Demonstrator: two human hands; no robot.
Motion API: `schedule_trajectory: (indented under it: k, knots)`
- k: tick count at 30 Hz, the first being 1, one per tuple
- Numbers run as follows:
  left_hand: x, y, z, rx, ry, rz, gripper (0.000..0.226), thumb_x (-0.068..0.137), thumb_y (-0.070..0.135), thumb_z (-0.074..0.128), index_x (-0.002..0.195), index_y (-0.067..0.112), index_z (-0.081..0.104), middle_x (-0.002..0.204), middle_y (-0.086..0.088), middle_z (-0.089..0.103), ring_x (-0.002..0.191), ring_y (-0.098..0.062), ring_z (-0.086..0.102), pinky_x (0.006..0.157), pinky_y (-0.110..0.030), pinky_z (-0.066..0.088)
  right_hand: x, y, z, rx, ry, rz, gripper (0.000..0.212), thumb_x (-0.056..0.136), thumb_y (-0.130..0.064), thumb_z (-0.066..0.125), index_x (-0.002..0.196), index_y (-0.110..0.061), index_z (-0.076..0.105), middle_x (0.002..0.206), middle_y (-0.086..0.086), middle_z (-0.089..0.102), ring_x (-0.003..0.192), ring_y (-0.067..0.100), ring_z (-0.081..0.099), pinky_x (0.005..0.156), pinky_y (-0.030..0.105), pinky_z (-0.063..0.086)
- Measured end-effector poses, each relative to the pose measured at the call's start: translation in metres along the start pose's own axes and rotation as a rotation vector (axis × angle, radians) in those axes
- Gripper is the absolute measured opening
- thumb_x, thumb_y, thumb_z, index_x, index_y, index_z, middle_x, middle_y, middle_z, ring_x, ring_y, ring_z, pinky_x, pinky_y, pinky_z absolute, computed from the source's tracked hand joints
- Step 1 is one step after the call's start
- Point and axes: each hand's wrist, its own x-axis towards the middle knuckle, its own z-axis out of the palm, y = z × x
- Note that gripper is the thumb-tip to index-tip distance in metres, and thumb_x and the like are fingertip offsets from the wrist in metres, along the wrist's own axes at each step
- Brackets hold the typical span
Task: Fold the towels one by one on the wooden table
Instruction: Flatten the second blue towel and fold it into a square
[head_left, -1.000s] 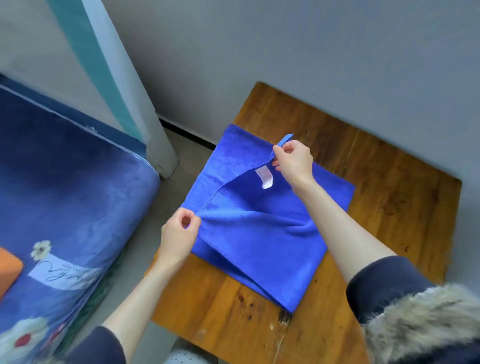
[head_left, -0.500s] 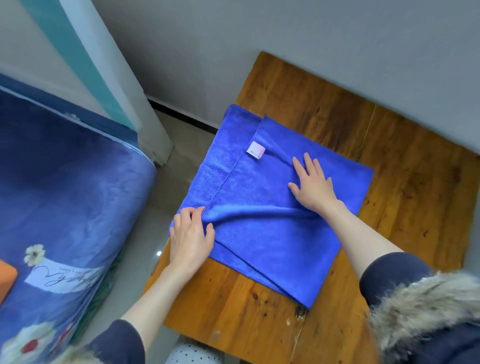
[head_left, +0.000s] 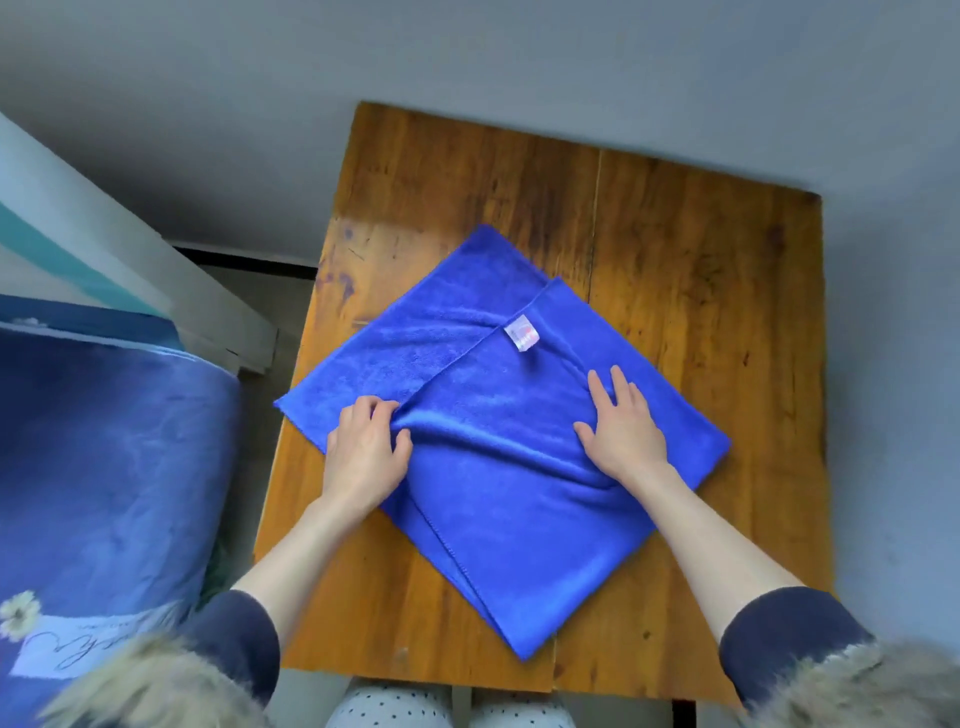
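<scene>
A blue towel (head_left: 498, 483) lies folded on the wooden table (head_left: 675, 249), turned like a diamond, with a small white label (head_left: 521, 332) on its upper layer. My left hand (head_left: 363, 452) rests on the towel's left part, fingertips curled at the edge of the upper layer where the cloth bunches. My right hand (head_left: 621, 431) lies flat on the towel's right part, fingers straight and spread. Ridges of cloth run between the two hands.
A bed with a dark blue flowered cover (head_left: 104, 493) stands left of the table. A grey wall (head_left: 467, 62) lies behind the table, a white and teal post (head_left: 104, 244) at the left. My knees in dotted trousers (head_left: 395, 709) are under the near edge.
Both hands let go of the towel's raised corners and laid the upper layer down. They now rest on the cloth. The view has swung over the table.
</scene>
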Motion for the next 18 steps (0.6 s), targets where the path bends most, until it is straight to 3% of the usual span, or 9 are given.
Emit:
schedule_trajectory:
  k: [5,11,16,18]
  knots:
    - [0.007,0.042,0.019,-0.035,-0.062,0.198,0.035,0.094,0.022,0.05,0.124,0.005,0.053,0.127,-0.008,0.05,0.123,-0.026,0.041,0.1,-0.037,0.037,-0.038,0.064,0.023,0.054,0.039,0.152,0.06,0.096,-0.042,0.041,0.148,-0.023,0.017,0.154,0.005,0.016,0.134,0.029,0.027,0.085,0.04,0.046]
    - [0.008,0.08,0.042,-0.084,-0.136,0.285,0.026,0.093,0.01,0.049,0.116,0.001,0.057,0.12,-0.012,0.054,0.118,-0.026,0.043,0.096,-0.025,0.031,-0.077,0.104,0.042,0.115,0.017,0.287,0.043,0.097,-0.039,0.039,0.133,-0.014,0.042,0.128,0.012,0.043,0.106,0.035,0.056,0.073,0.035,0.044]
    - [0.0,0.092,0.047,-0.049,-0.131,0.236,0.022,0.093,0.011,0.052,0.111,0.005,0.062,0.11,-0.014,0.057,0.111,-0.03,0.045,0.092,-0.032,0.036,-0.08,0.124,0.04,0.134,-0.115,0.333,0.029,0.097,-0.027,0.035,0.111,-0.011,0.055,0.117,0.011,0.057,0.102,0.033,0.057,0.07,0.03,0.037]
    - [-0.002,0.091,0.045,0.008,-0.082,0.207,0.021,0.092,0.014,0.056,0.11,0.007,0.063,0.106,-0.013,0.059,0.106,-0.032,0.045,0.089,-0.037,0.038,-0.071,0.129,0.029,0.173,-0.032,0.336,0.028,0.097,-0.025,0.036,0.107,-0.01,0.057,0.114,0.011,0.061,0.102,0.033,0.058,0.071,0.031,0.039]
